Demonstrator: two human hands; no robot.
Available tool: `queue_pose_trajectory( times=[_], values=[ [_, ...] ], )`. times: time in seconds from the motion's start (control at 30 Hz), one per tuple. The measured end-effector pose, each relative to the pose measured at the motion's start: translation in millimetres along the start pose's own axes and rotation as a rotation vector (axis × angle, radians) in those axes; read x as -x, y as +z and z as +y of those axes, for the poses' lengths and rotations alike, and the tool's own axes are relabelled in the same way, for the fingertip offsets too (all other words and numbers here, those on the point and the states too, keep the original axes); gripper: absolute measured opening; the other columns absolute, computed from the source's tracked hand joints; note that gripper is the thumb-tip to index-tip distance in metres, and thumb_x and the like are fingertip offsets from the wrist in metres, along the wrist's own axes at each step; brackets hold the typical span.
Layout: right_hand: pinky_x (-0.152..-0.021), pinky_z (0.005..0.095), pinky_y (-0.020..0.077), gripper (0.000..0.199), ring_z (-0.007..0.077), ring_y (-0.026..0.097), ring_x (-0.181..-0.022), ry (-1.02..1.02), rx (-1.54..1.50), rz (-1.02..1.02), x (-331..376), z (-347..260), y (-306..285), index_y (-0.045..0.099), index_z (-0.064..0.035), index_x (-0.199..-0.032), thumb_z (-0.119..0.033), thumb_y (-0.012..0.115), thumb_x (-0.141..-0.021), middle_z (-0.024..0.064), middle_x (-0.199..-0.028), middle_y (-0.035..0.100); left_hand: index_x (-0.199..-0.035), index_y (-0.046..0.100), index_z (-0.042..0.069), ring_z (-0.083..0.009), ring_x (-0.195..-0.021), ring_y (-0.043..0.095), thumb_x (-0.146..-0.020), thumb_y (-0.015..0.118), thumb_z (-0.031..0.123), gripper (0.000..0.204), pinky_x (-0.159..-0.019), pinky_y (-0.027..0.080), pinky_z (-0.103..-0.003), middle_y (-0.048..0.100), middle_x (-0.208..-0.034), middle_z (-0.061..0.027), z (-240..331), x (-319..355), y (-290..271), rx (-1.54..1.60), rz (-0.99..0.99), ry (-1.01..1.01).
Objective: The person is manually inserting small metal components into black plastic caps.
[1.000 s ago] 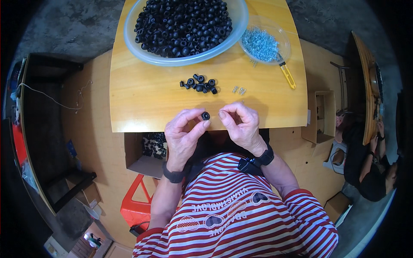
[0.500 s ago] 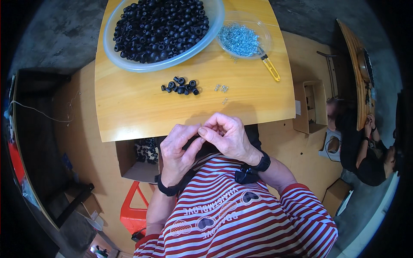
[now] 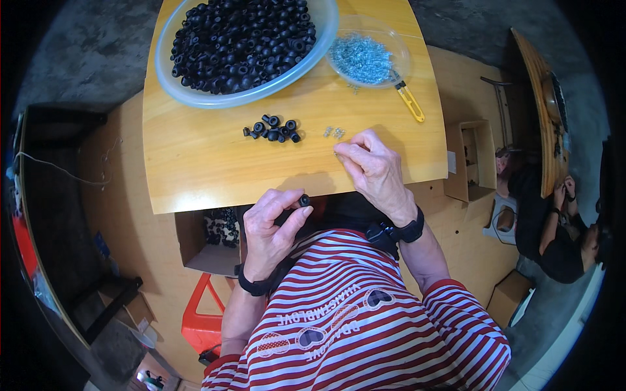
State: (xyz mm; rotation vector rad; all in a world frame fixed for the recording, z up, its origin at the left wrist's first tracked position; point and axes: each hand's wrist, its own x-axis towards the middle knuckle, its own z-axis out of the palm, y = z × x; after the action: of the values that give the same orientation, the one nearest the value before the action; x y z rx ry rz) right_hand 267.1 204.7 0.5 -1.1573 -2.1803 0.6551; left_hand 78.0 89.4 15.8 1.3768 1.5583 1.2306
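Between thumb and forefinger, my left hand (image 3: 272, 221) pinches a small black rubber cap (image 3: 304, 201) with a round hole, just off the table's near edge. My right hand (image 3: 373, 168) reaches over the table, thumb and forefinger closed at a tiny metal piece (image 3: 336, 153). Beyond those fingertips lie several small clear or silvery pieces (image 3: 334, 132). To their left is a loose cluster of black rubber caps (image 3: 273, 129). A large translucent bowl (image 3: 215, 103) heaped with black caps stands at the back left.
Right of the bowl, a clear round dish (image 3: 405, 62) holds many tiny bluish-silver pieces. A yellow-handled cutter (image 3: 411, 104) leans on its rim. Below the table sit a cardboard box (image 3: 208, 254) with black parts and a red stool (image 3: 202, 316). Another person (image 3: 554, 221) works at the far right.
My right hand has left my left hand and moved forward and right to the small pieces on the table. The black cap in my left fingers now shows.
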Motion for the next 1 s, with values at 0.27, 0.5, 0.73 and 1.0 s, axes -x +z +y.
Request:
queue_pose_trajectory(
  times=[0.27, 0.5, 0.73, 1.0],
  values=[
    [-0.062, 0.0283, 0.0523, 0.01, 0.0172, 0.064, -0.071, 0.174, -0.514, -0.052, 7.2, -27.4, -8.3, 0.067, -0.0006, -0.093, 0.003, 0.066, -0.083, 0.0084, -0.086, 0.061, -0.106, 0.068, -0.002, -0.0151, -0.076, 0.061, -0.077, 0.075, 0.0, 0.03, -0.071, 0.047, -0.026, 0.066, -0.083, -0.0078, 0.2, 2.5, -3.3, 0.049, 0.009, -0.033],
    [-0.064, 0.0218, 0.0522, 0.012, 0.0103, 0.064, -0.073, 0.294, -0.895, -0.252, 14.2, -55.1, -5.8, 0.067, 0.0022, -0.098, 0.005, 0.063, -0.087, 0.0066, -0.084, 0.063, -0.106, 0.068, -0.001, -0.0149, -0.076, 0.061, -0.075, 0.076, -0.002, 0.032, -0.07, 0.047, -0.025, 0.066, -0.082, -0.0074, 2.6, 4.1, -4.4, 0.034, 0.03, 0.007],
    [-0.062, 0.0238, 0.0519, 0.013, 0.0144, 0.065, -0.07, 0.116, -0.667, -0.239, 10.8, -60.6, -5.7, 0.066, 0.0013, -0.095, 0.003, 0.067, -0.082, 0.0083, -0.082, 0.063, -0.105, 0.069, 0.0, -0.0168, -0.075, 0.062, -0.073, 0.077, -0.001, 0.033, -0.068, 0.049, -0.026, 0.066, -0.082, -0.0085, 5.4, 2.4, -5.1, -0.064, 0.059, 0.068],
    [-0.06, 0.0258, 0.0526, 0.014, 0.0134, 0.065, -0.068, 0.204, -0.633, -0.3, 5.6, -64.5, -10.8, 0.064, 0.001, -0.095, 0.0, 0.069, -0.081, 0.0082, -0.081, 0.066, -0.101, 0.068, 0.001, -0.0231, -0.074, 0.063, -0.07, 0.078, -0.002, 0.033, -0.066, 0.05, -0.03, 0.066, -0.083, -0.0109, 7.0, -0.1, -6.1, -0.201, 0.034, 0.185]
  ],
)
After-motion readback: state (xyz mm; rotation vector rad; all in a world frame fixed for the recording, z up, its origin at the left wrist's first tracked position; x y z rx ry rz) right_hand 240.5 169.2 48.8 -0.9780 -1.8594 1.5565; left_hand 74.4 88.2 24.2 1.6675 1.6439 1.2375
